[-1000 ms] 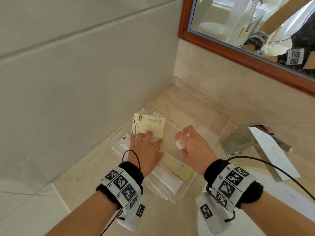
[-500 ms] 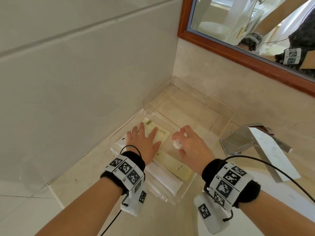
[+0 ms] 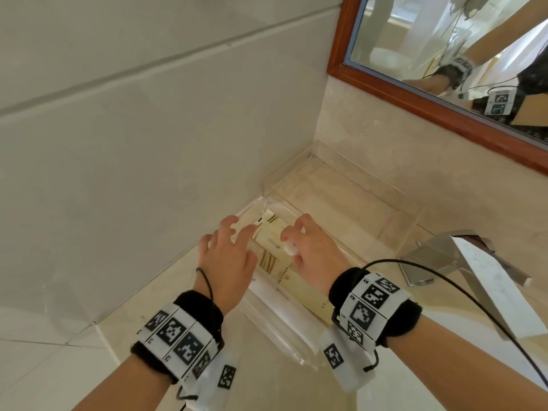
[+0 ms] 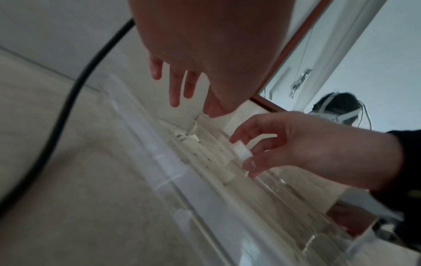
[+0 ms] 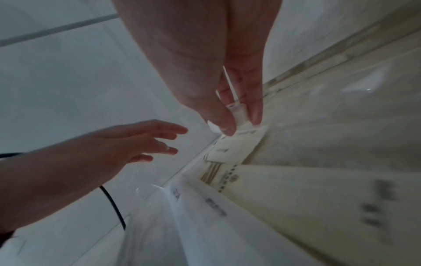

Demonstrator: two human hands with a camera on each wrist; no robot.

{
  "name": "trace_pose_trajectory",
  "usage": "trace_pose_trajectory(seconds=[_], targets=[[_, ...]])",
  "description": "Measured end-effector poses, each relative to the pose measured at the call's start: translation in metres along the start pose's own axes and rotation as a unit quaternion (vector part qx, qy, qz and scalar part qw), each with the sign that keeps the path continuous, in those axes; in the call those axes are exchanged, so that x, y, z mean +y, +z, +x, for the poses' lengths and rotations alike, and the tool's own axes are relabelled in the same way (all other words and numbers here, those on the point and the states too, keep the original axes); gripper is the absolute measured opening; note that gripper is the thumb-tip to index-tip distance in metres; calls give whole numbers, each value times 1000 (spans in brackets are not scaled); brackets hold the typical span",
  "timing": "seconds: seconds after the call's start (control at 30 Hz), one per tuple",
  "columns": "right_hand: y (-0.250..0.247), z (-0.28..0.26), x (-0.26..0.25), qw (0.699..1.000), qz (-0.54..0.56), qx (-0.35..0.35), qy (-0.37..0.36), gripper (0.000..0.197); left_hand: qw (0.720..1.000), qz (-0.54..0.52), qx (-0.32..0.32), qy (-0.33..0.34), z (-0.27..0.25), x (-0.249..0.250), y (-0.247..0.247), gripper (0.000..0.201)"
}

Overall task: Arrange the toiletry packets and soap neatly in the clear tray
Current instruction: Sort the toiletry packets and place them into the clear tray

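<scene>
A clear acrylic tray (image 3: 284, 333) sits on the marble counter against the tiled wall. In it lie a square cream packet with gold stripes (image 3: 270, 232), a long cream packet (image 3: 299, 289) and a long white packet (image 3: 267, 292), side by side. My left hand (image 3: 229, 241) hovers open, fingers spread, over the tray's left edge, just left of the square packet. My right hand (image 3: 308, 247) pinches a small white soap (image 3: 292, 249) between thumb and fingers, right above the square packet. The left wrist view shows the soap (image 4: 242, 152) in that pinch over the tray wall (image 4: 170, 171).
A chrome faucet (image 3: 439, 256) with a white card (image 3: 498, 292) on it stands to the right of the tray. A wood-framed mirror (image 3: 415, 93) hangs above the back wall. Beyond the packets, the tray's far section (image 3: 355, 209) holds nothing.
The left hand laid the square packet flat into the tray, then lifted off it and opened. The right hand carried the soap forward over that packet.
</scene>
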State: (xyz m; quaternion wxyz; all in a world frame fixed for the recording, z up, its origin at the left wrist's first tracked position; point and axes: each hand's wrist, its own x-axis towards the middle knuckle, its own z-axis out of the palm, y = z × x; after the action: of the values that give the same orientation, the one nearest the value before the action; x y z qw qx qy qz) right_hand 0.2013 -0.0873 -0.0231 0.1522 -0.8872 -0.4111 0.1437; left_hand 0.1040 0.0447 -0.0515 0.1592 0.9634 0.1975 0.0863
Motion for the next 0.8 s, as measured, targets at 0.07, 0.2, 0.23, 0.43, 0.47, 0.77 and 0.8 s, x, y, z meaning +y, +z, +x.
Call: trace_pose_trajectory(seconds=[0.07,0.2,0.23,0.43,0.47,0.77,0.8], targets=[[5,14,-15,1000,-2,-23,-13,42,998,-18,64,-6,-5,-17,-4,33],[18,44,-41,998,2,-57,-20,40,995,-45,76,-45,-19,-45,-13,41],[22,50,-45,998,0,-58,-21,40,994,-46,80,-51,-22,-51,-14,41],[36,71,-54,1000,-7,-10,-5,31,995,-53,74,-45,-32,-70,-19,40],[36,71,-54,1000,-2,-10,5,28,995,-54,72,-44,-32,-70,-19,39],[38,64,-52,998,31,-36,30,8,996,-50,58,-41,-33,-60,-22,34],[38,63,-53,999,26,-34,27,9,996,-51,58,-39,-34,-60,-21,33]])
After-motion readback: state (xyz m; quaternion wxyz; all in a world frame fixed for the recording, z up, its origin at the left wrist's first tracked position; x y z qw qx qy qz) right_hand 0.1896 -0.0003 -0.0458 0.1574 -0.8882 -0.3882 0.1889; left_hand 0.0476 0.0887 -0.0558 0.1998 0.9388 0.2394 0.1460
